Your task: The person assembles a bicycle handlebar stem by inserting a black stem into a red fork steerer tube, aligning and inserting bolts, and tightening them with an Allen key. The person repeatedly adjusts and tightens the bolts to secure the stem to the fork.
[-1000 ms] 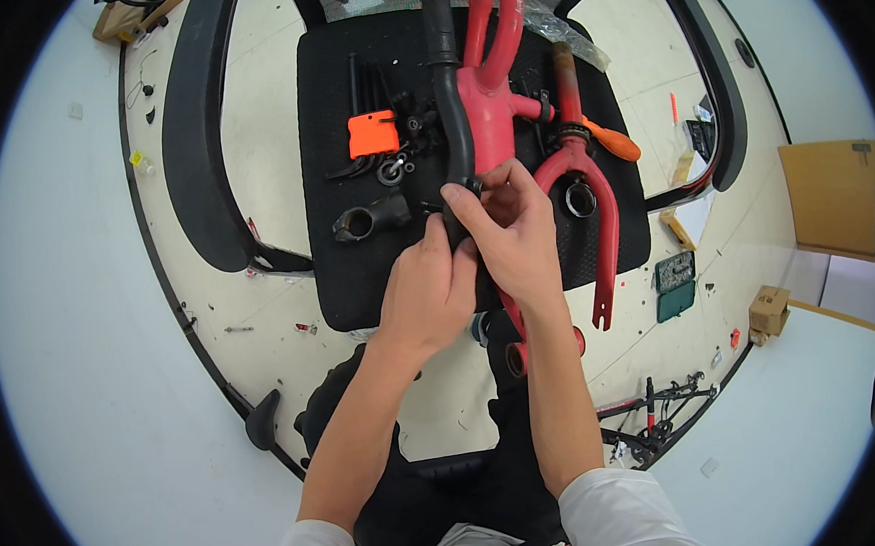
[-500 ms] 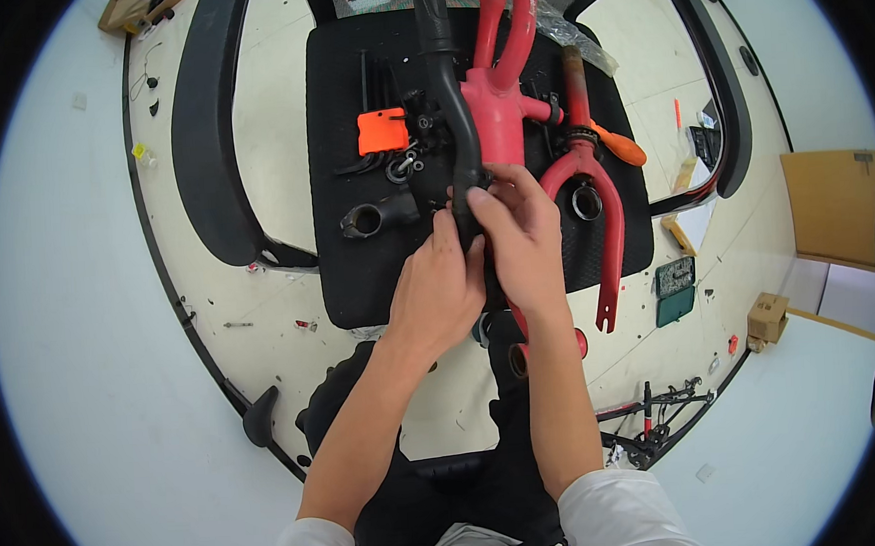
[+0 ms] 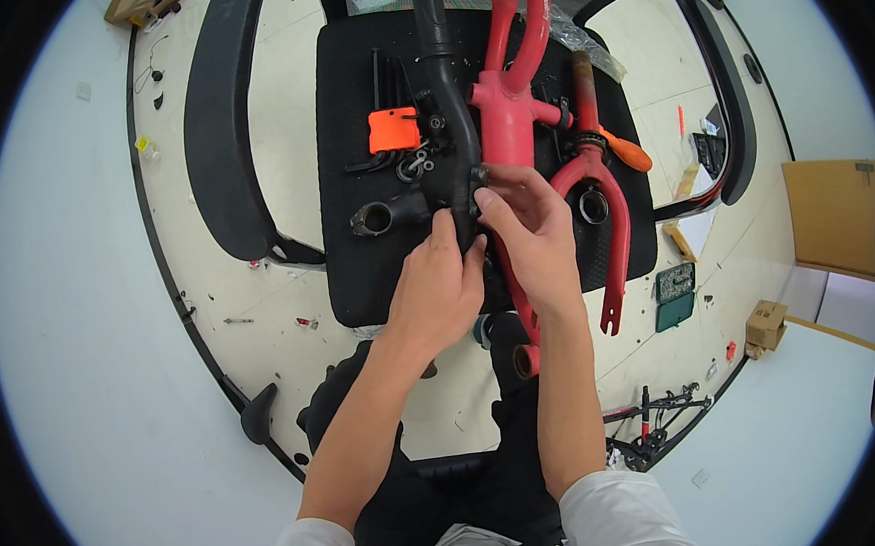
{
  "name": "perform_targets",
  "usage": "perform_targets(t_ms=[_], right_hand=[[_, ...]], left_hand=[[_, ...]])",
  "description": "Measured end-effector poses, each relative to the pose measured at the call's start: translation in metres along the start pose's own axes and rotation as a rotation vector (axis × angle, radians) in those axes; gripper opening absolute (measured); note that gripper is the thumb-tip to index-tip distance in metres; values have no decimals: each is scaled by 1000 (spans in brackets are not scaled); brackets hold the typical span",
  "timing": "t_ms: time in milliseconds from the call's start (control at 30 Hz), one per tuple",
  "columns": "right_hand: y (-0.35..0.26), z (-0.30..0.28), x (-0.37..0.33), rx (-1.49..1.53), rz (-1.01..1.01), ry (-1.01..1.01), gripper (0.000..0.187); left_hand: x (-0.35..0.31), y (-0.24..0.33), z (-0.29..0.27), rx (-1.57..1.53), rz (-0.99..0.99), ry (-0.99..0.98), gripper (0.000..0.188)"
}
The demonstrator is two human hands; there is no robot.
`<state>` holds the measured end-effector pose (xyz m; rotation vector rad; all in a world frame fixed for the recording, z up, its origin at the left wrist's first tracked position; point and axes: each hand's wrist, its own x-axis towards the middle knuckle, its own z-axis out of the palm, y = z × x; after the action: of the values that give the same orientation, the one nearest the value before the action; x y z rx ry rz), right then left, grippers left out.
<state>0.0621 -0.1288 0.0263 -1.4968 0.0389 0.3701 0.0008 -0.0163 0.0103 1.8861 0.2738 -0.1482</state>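
Centrally, over a black chair seat (image 3: 368,291), a bent, dull-black tubular handlebar (image 3: 459,121).
Fingers of the bare left hand (image 3: 431,285) clamp its lower end; the bare right hand (image 3: 539,244) curls beside it, whether gripping I cannot tell.

Pale floor (image 3: 256,364) — a black saddle (image 3: 259,414) lies at lower left; at right, an open green case (image 3: 675,297) lies near a cardboard box (image 3: 767,325).
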Motion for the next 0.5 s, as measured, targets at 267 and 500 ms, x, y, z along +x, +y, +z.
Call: perform_targets(t_ms=[267,500], right_hand=[[8,8,0,-4,-27,-84,32],[14,18,-1,-32,-113,47,31]], left_hand=[[-3,-2,9,-88,32,101,38],[0,-2,5,-1,177,38,50]])
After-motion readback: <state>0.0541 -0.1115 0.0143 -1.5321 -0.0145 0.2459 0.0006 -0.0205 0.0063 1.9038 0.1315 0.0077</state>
